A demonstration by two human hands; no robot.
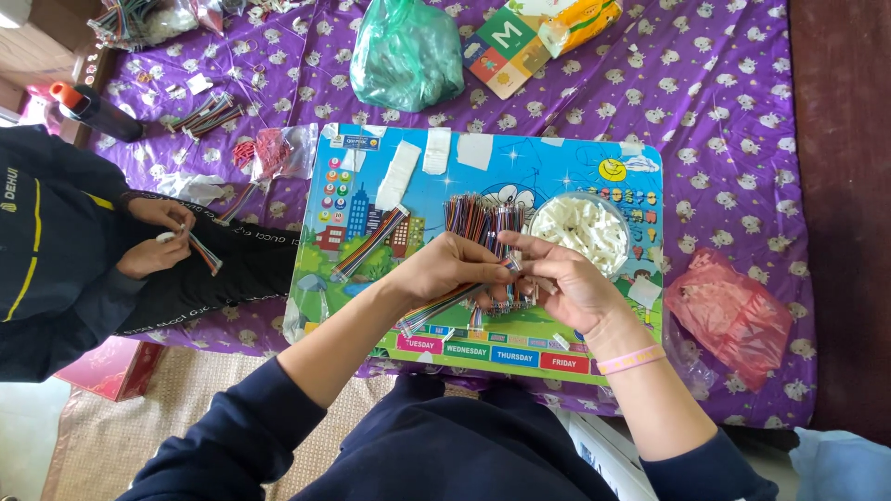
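My left hand point(445, 269) grips a multicoloured ribbon cable point(436, 309) that slants down to the left over a colourful picture board point(371, 158). My right hand point(566, 278) pinches the cable's upper end, where a small white connector sits between the fingertips of both hands. Behind my hands lies a pile of similar striped cables point(478, 218). A clear bowl of white connectors point(585, 230) stands just right of that pile. Another finished-looking cable point(369, 243) lies alone on the board's left half.
Another person sits at the left, their hands point(153, 239) holding a cable. On the purple patterned cloth lie a green plastic bag point(404, 51), a red plastic bag point(733, 315), loose cable bundles point(209, 116), a dark bottle point(93, 109) and a lettered box point(506, 46).
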